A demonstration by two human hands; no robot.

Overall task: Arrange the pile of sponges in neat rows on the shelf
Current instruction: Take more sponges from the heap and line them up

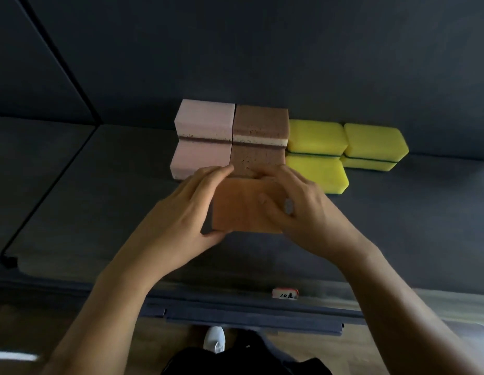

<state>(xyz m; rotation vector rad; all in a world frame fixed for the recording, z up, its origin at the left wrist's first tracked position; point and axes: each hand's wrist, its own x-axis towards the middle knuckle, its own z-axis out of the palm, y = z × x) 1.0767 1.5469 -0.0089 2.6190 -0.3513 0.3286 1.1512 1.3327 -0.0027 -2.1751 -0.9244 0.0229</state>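
Left hand (186,209) and right hand (303,212) are clasped round an orange sponge (235,209), held just before the brown sponges (258,147).

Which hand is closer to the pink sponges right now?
Left. The left hand has its fingertips just by the front corner of the pink sponges; the right hand holds the orange sponge on its other side, beside the yellow sponges.
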